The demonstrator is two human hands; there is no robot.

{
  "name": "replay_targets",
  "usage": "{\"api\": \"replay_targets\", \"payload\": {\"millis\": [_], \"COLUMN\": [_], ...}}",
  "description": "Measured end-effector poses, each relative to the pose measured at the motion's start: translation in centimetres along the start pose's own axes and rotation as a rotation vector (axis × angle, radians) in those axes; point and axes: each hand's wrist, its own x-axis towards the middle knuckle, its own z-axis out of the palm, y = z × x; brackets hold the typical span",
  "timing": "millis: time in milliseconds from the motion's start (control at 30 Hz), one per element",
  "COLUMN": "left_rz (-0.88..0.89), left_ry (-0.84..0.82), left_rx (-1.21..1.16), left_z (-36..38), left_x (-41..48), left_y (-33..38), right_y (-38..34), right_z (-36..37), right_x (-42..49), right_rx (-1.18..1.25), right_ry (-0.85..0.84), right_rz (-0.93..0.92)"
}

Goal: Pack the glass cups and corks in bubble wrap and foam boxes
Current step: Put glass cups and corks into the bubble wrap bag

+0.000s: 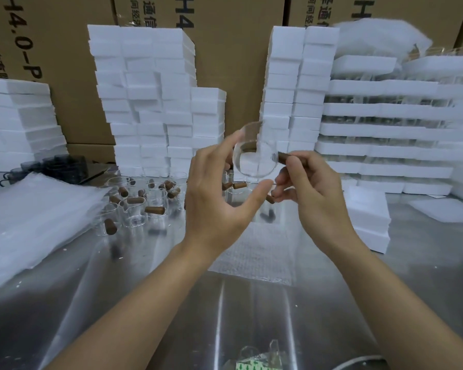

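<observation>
evidently you held the glass cup (pixel 254 156) up at centre frame, tipped on its side. your left hand (pixel 214 193) spanned it between forefinger and thumb. your right hand (pixel 310 182) pinched a brown cork (pixel 284 158) at the cup's right edge, probably to pair the two before wrapping. the bubble wrap sheet (pixel 254 252) lay flat just below, ready to receive them. loose cups and corks (pixel 134 206) waited left of centre, before the stacked foam boxes (pixel 145 102).
</observation>
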Motion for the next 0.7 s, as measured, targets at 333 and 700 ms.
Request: {"api": "replay_targets", "payload": {"millis": [333, 700], "left_rz": [-0.111, 0.012], "left_ry": [-0.086, -0.148], "left_rx": [0.095, 0.218], "left_z": [0.4, 0.2], "left_x": [-0.9, -0.7], "left_y": [-1.9, -3.0], "right_y": [1.7, 1.3], "right_z": [-0.2, -1.1], "right_x": [0.2, 0.5], "right_rx": [0.025, 0.002], "right_ry": [-0.072, -0.111], "right_rz": [0.304, 0.141]}}
